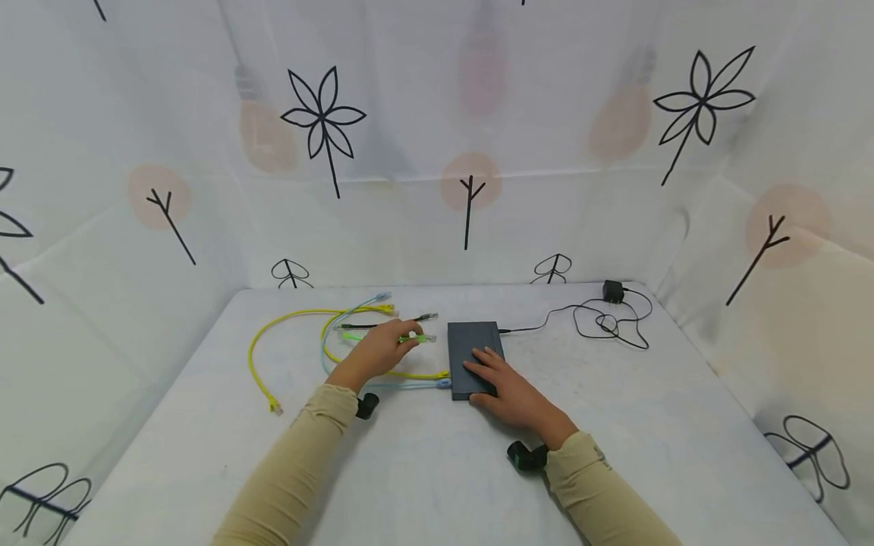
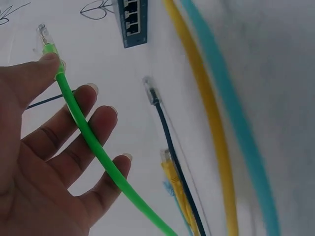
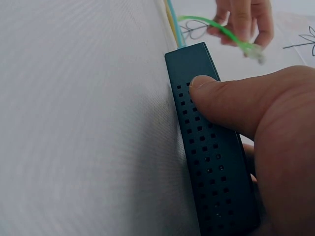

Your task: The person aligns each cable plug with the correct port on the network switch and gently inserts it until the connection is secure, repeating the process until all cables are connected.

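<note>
My left hand [image 1: 381, 349] pinches a bright green Ethernet cable [image 2: 102, 156] just behind its clear plug [image 2: 43, 35]. The other fingers are spread apart behind the cable. This hand is to the left of a dark grey network switch [image 1: 470, 335], on the port side. My right hand [image 1: 510, 390] rests on the switch, its fingers spread over the top and its thumb [image 3: 211, 93] against the perforated side. A yellow cable [image 1: 419, 376] and a light blue cable [image 1: 406, 385] run into the switch's left side. Several ports [image 2: 131, 17] face the left wrist view.
A black cable [image 2: 167, 130] lies behind my left hand. Another yellow cable [image 1: 258, 371] curves across the table's left part. At the back right, a black power adapter [image 1: 612, 291] and its tangled cord [image 1: 608, 327] connect to the switch. Patterned white cloth [image 1: 410, 227] surrounds the table.
</note>
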`<state>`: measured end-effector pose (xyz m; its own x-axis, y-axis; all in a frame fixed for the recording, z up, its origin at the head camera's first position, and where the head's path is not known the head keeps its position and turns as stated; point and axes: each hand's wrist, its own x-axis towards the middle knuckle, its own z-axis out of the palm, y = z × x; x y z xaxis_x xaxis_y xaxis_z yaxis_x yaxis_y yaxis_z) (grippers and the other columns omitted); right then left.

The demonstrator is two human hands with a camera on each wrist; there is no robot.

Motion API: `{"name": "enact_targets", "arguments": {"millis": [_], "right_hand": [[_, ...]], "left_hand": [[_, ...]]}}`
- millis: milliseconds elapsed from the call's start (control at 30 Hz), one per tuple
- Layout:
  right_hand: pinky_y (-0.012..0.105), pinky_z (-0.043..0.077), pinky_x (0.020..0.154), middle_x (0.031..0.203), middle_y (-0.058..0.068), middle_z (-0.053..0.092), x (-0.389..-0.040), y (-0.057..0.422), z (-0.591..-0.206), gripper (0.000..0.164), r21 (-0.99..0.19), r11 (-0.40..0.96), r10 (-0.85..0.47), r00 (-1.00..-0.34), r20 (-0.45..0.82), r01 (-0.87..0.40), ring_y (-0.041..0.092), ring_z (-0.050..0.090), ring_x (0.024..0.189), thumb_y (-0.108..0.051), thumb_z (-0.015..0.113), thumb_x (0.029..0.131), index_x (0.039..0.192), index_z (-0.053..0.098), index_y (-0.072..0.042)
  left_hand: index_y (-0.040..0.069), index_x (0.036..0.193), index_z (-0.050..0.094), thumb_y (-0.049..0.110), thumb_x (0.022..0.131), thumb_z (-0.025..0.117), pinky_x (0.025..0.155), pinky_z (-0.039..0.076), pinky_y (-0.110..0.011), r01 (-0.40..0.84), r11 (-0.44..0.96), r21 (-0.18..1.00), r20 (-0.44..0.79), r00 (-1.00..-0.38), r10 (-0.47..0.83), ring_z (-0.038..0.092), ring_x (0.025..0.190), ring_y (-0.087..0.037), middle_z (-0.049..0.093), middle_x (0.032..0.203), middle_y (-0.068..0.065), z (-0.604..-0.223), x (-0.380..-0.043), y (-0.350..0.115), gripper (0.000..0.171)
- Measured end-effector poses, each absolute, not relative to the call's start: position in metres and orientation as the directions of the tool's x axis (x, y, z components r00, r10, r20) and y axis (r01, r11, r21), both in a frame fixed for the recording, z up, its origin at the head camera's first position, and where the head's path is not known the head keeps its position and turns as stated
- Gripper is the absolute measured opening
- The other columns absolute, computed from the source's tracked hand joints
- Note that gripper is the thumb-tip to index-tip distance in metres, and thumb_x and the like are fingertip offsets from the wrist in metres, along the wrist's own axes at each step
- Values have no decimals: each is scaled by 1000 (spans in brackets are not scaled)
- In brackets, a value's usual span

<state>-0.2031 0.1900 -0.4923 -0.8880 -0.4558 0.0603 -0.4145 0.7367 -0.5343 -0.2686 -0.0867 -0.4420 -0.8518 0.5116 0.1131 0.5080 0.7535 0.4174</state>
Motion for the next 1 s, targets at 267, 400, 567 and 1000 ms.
{"name": "enact_targets", "arguments": {"millis": [267, 400, 567, 1000], "right_hand": [[58, 27, 115, 161, 2, 22, -202, 191, -490, 59, -538, 736, -456, -888, 54, -411, 30, 11, 151, -36, 63, 94, 148, 42, -22], [58, 26, 115, 161, 2, 23, -202, 190, -488, 60, -539, 736, -457, -888, 52, -410, 30, 11, 151, -36, 63, 94, 148, 42, -21], [58, 26, 114, 161, 3, 23, -203, 190, -489, 59, -533, 738, -459, -887, 52, -413, 31, 12, 151, -36, 62, 94, 148, 42, -21], [58, 27, 114, 161, 2, 23, -204, 191, -492, 60, -539, 733, -457, -887, 63, -416, 30, 11, 151, -37, 63, 94, 148, 42, -22]], "left_hand": [[20, 119, 62, 27, 100, 54, 88, 50, -44, 467, 791, 396, 59, -872, 486, 62, 105, -23, 64, 115, -6, -454, -266, -74, 22], [16, 120, 64, 20, 100, 53, 86, 50, -40, 442, 796, 414, 30, -881, 473, 61, 99, -21, 64, 112, -6, -458, -265, -70, 22], [12, 121, 65, 13, 101, 50, 82, 50, -35, 422, 801, 424, 8, -886, 463, 60, 93, -18, 64, 112, -6, -461, -265, -67, 25], [8, 113, 72, 14, 98, 55, 89, 51, -39, 395, 820, 414, -15, -898, 440, 62, 98, -22, 67, 104, -7, -471, -263, -64, 24]]}}
